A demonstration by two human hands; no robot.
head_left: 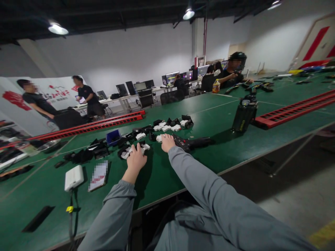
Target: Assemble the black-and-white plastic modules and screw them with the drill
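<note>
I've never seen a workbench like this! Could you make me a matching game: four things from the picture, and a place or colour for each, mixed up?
Things:
1. Left hand
2. Right hand
3. Small open bin
4. Box with a cable

Places and colours:
A. White, lying beside the phone
B. Close to the long black tool
C. Blue, among black pieces
D. Fingers on white-and-black parts, nearer the phone than the other hand is

Right pairs: 1-D, 2-B, 3-C, 4-A.
</note>
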